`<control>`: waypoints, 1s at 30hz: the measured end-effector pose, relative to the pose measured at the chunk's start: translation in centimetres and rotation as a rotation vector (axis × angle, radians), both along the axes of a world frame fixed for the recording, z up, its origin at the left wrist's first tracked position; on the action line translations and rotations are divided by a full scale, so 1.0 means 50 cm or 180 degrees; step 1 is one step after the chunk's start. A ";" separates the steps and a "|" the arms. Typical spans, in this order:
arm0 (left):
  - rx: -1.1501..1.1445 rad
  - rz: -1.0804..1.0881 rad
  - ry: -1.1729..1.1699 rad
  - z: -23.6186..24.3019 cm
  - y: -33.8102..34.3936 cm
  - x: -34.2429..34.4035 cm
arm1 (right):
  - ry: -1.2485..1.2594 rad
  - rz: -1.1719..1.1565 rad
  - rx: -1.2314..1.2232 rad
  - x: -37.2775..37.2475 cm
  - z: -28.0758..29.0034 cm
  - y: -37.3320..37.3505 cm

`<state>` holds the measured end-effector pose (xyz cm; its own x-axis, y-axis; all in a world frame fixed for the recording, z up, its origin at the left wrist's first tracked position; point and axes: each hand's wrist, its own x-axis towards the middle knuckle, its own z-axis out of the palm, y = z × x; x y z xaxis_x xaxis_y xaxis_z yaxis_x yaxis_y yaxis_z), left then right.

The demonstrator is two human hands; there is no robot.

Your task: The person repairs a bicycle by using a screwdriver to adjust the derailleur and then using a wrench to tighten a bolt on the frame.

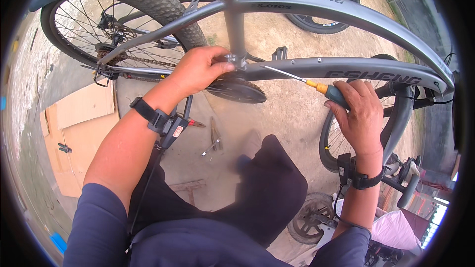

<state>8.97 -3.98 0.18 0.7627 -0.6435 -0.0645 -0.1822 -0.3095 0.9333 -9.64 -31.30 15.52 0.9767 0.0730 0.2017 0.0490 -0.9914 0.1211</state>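
A grey bicycle frame (292, 71) stretches across the view in front of me. Where its seat tube (234, 29) meets the lower tube, my left hand (205, 66) pinches a small metal clamp-like part (230, 58) against the frame. To the right, my right hand (357, 111) grips a screwdriver (338, 96) by its dark green and yellow handle. Its long shaft points left, and the tip lies close to the lower tube, just right of the small part. Whether the tip touches the tube I cannot tell. Below my left hand sits the round chainring (240, 90).
The rear wheel (81, 32) with its chain is at the upper left. Flattened cardboard (81, 133) lies on the ground at left. Pliers (214, 131) and a small metal tool (211, 147) rest below the chainring. Another wheel (319, 0) stands behind the frame.
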 end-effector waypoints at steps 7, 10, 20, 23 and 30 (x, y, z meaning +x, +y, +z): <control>0.0052 -0.0051 -0.0084 0.003 -0.003 -0.002 | -0.0497 0.0202 -0.0514 0.120 -0.017 0.013; 0.0039 -0.0066 0.0098 -0.001 -0.005 0.001 | -0.0490 0.0186 -0.0479 0.145 -0.046 -0.003; 0.0105 -0.0103 0.0183 -0.010 -0.010 0.003 | -0.0615 -0.0084 0.0102 0.117 -0.077 -0.013; 0.0128 -0.0044 0.0213 -0.011 -0.002 0.003 | -0.0411 -0.0258 0.1004 0.055 -0.051 -0.004; 0.0124 -0.0096 0.0160 -0.006 -0.007 0.002 | 0.0728 -0.1540 0.3122 -0.171 -0.087 -0.113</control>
<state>9.06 -4.35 -0.13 0.7382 -0.6624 -0.1277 -0.1453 -0.3409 0.9288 -18.22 -36.97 11.17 0.8807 -0.4171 -0.2247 -0.4468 -0.5735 -0.6866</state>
